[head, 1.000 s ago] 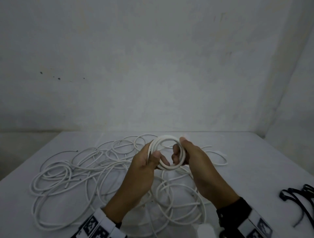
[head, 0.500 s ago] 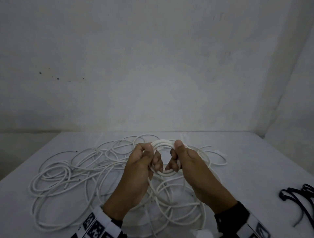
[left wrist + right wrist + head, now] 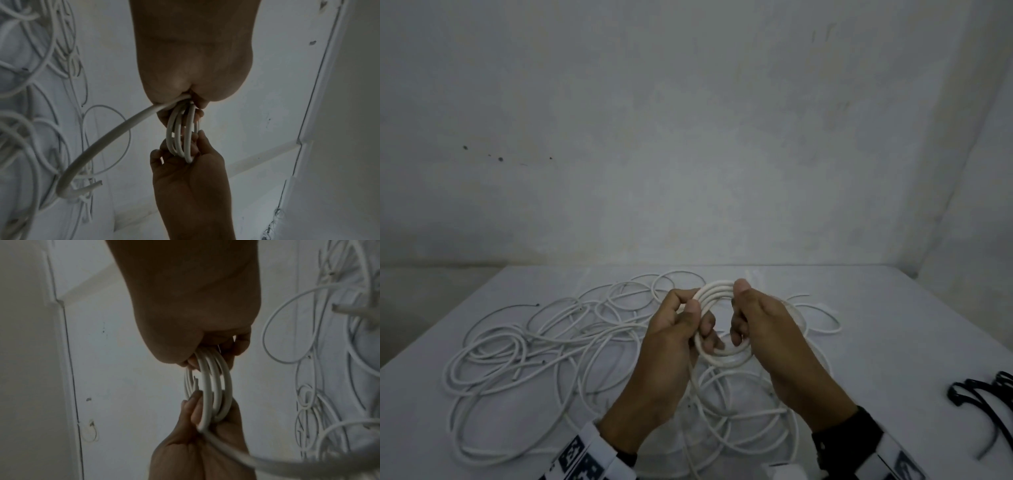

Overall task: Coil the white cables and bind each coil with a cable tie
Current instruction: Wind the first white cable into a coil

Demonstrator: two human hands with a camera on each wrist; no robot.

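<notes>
Above the loose tangle of white cable [image 3: 544, 346], we grip the small round white cable coil [image 3: 717, 291] with left hand [image 3: 671, 335] and right hand [image 3: 767, 329] curled tight, mid-winding; next likely another loop.

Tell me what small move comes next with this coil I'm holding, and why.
Probably wrap the loose tail into the coil. Both the left hand and the right hand grip the coil, but a tail hangs from the left hand with its cut end free. No tie is on the coil yet; the black ties lie at the table's right edge.
</notes>
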